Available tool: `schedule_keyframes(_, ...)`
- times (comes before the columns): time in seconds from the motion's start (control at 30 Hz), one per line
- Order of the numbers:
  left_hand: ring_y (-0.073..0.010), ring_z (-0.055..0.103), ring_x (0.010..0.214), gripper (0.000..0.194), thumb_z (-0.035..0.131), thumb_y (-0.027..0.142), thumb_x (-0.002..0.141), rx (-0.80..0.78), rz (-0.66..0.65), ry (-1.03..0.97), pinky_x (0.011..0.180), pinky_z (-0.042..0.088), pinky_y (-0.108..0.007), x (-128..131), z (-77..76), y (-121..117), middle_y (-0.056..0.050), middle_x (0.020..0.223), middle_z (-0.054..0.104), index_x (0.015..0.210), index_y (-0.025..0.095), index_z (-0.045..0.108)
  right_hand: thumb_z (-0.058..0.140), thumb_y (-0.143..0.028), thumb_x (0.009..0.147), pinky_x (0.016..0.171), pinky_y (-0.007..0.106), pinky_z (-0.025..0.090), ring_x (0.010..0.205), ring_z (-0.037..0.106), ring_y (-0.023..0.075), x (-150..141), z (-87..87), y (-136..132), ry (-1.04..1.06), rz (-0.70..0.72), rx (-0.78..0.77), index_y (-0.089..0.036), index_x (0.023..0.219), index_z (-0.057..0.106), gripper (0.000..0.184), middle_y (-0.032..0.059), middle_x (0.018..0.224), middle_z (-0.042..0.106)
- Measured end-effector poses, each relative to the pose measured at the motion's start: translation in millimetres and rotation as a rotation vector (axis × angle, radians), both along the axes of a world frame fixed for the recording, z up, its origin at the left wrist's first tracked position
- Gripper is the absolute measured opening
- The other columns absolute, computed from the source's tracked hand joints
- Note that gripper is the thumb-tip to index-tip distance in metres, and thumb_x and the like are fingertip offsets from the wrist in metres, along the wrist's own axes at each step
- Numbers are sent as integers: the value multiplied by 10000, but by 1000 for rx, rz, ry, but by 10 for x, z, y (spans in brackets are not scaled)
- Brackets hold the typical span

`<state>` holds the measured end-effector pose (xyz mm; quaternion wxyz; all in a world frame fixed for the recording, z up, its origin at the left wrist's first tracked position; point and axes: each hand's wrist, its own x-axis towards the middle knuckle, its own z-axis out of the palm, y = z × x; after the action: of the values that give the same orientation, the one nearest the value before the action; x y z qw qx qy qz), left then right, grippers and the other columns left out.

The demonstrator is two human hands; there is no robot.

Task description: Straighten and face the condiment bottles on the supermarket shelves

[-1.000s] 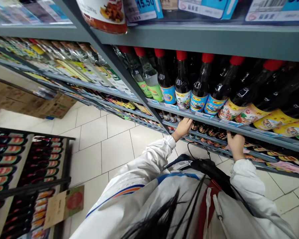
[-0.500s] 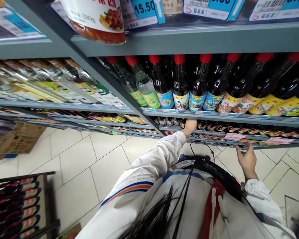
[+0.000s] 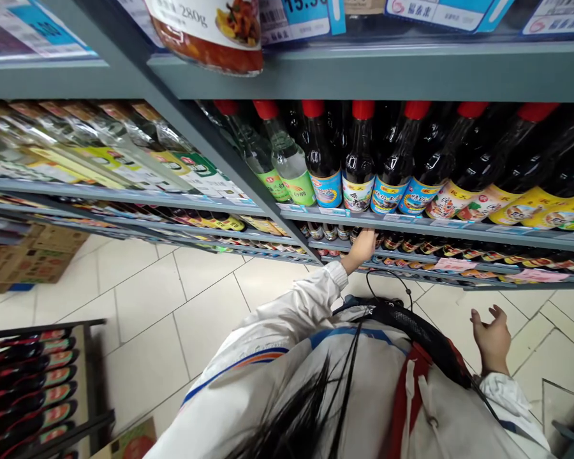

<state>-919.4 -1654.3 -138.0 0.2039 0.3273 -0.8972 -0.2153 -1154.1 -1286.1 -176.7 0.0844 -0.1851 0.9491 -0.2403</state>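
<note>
I stand close to a grey shop shelf [image 3: 411,226] filled with dark sauce bottles [image 3: 358,166] with red caps. My left hand [image 3: 362,248] reaches under that shelf's edge, among small dark bottles [image 3: 330,232] on the shelf below; its fingers are hidden there. My right hand [image 3: 492,339] hangs in the air below the shelves, away from them, with fingers loosely spread and nothing in it. White jacket sleeves cover both arms.
A jar [image 3: 210,32] and blue price tags [image 3: 296,16] sit on the top shelf overhead. More shelves of packets [image 3: 124,159] run off to the left. Cardboard boxes [image 3: 29,255] lie on the tiled floor, and a low rack of bottles [image 3: 33,382] stands at lower left.
My right hand has left the lower shelf edge and dropped down and away, opening its fingers. My left hand stays tucked under the shelf. The view has shifted a little.
</note>
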Motion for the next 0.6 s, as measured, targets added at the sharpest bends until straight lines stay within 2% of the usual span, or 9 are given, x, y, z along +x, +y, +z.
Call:
schedule_keyframes(0.13,-200,555,1289,316,382,198,1023,-36,74,74,1117,451,-349,453,-105,75,-156,1307,607,1300,155,527,563,-580,820,961,515,461,1051,645,390,-15,-18,-18,-4,1,9,-137,1447,441,777,176,1275,624)
schedule_keyframes(0.23,-268,566,1251,331,353,291,1047,-47,248,84,1090,459,-453,606,-144,-79,-221,1235,600,1256,95,518,570,-598,807,930,500,472,1037,647,397,46,-75,-82,-19,24,16,-112,1464,415,832,176,1255,635)
schedule_keyframes(0.3,-303,567,1252,392,396,386,1043,-46,310,65,1096,444,-492,592,-144,-235,-231,1229,602,1283,96,500,561,-615,807,921,494,474,1026,651,397,88,-108,-155,-26,48,18,-109,1480,392,859,165,1237,648)
schedule_keyframes(0.4,-290,626,1178,453,504,502,997,-26,287,5,1057,477,-432,486,-128,-406,-168,1175,660,1305,170,512,541,-631,822,913,480,478,998,666,374,130,-137,-290,-35,101,16,-137,1484,393,839,146,1244,650)
schedule_keyframes(0.47,-288,659,1124,498,549,547,966,-7,276,-39,992,509,-391,414,-122,-433,-154,1153,682,1310,188,519,532,-634,830,909,468,480,987,673,359,148,-146,-373,-40,137,15,-156,1472,416,809,141,1269,640)
schedule_keyframes(0.6,-312,659,1141,519,557,543,960,17,309,-96,948,514,-371,337,-133,-373,-199,1211,668,1299,150,539,512,-643,836,926,471,476,1001,674,357,174,-159,-462,-47,183,25,-167,1449,453,778,141,1291,632)
